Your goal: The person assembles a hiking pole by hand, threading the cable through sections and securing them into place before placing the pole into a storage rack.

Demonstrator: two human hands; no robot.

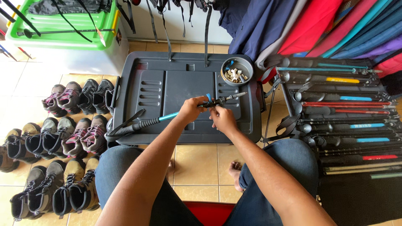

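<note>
Fingers of the left hand grip the trekking pole; right hand apparently pinches its clamp. Best kept steady over the grey lid.

Your grey plastic lid served as the desk at frame centre, carrying a round grey bowl of small parts at its upper right.

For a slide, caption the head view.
Both hands, left hand and right hand, grip a teal-and-black trekking pole over a grey plastic lid.
</note>
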